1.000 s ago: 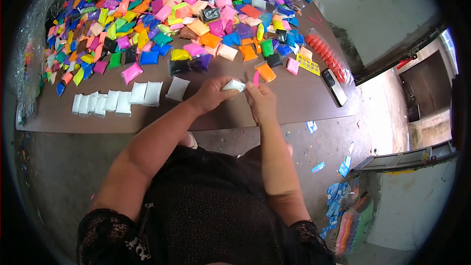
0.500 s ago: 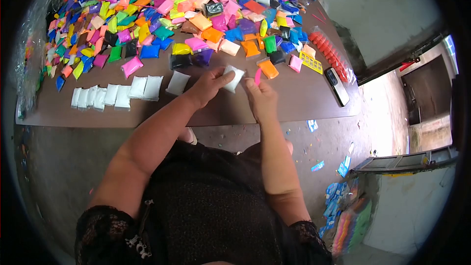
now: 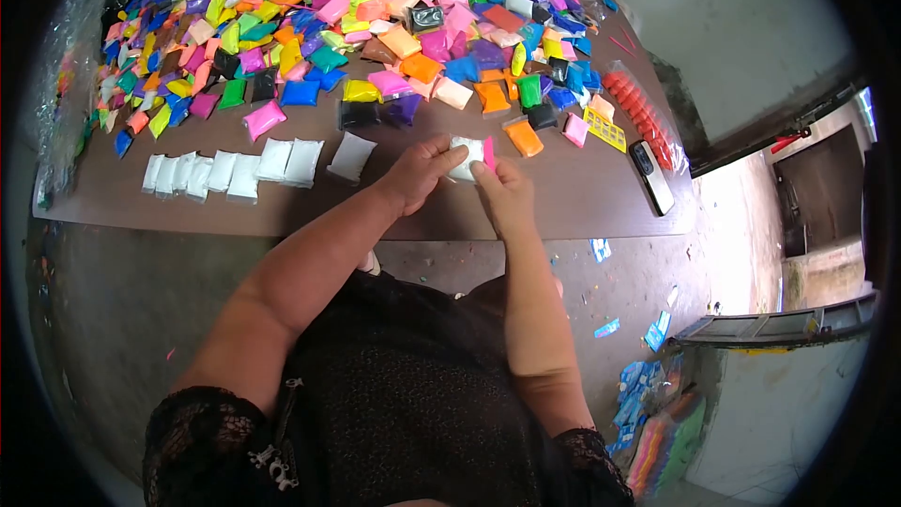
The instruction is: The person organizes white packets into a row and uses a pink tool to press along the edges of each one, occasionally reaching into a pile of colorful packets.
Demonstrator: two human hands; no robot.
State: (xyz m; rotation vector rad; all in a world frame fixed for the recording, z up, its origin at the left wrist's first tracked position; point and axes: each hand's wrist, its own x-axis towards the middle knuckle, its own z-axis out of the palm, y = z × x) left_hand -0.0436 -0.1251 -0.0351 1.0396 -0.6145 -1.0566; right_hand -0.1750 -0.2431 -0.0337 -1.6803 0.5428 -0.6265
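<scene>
Left grip: clenched on the white packet, which is held down at the middle of the table, likely for steadiness.
Right grip: pinched on a pink stick, set upright against the packet's edge.
White row: laid apart from the coloured pile, grouped by colour.

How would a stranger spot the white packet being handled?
Start at the brown table, below the heap of coloured packets. Near its front edge the left hand and right hand meet on one white packet. Unlike the row of white packets further left, it alone is held, beside a pink stick.
</scene>
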